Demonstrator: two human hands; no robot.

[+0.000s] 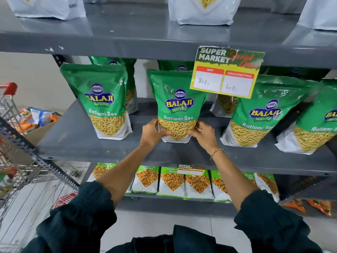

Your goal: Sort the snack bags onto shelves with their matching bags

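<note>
Centre frame: our left hand [152,132] and right hand [204,133] grasp one Ratlami Sev bag [177,106], upright on the grey shelf [76,137].

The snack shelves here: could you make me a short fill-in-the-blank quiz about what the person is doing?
1. Both hands, left hand and right hand, hold the bottom of a ____ bag labelled Ratlami Sev.
2. The price tag shows a discounted price of ____ Rs.
3. The bracelet is on the ____ wrist.
4. The shopping cart stands to the person's ____.

Missing words: green; 40; right; left
</note>
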